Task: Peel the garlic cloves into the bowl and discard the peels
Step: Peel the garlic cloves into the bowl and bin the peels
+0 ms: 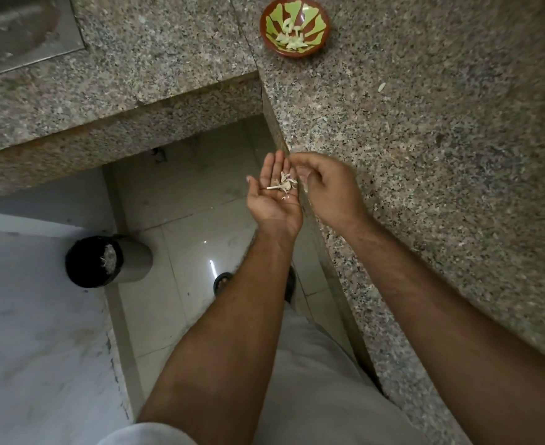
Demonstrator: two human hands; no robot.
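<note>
My left hand (272,195) is held palm up just off the counter's edge, cupping a small heap of garlic peels and a stem (284,185). My right hand (324,187) rests curled on the counter edge beside it, fingertips touching the left palm's side; whether it holds anything is hidden. A red and green bowl (319,36) with several peeled cloves (292,38) stands far back on the granite counter (425,155). One loose peel scrap (381,87) lies on the counter to the right of the bowl.
A black-lined bin (94,261) with peels in it stands on the tiled floor (184,220) at the lower left. A steel sink (17,30) sits at the top left. The counter forms an L around the floor gap.
</note>
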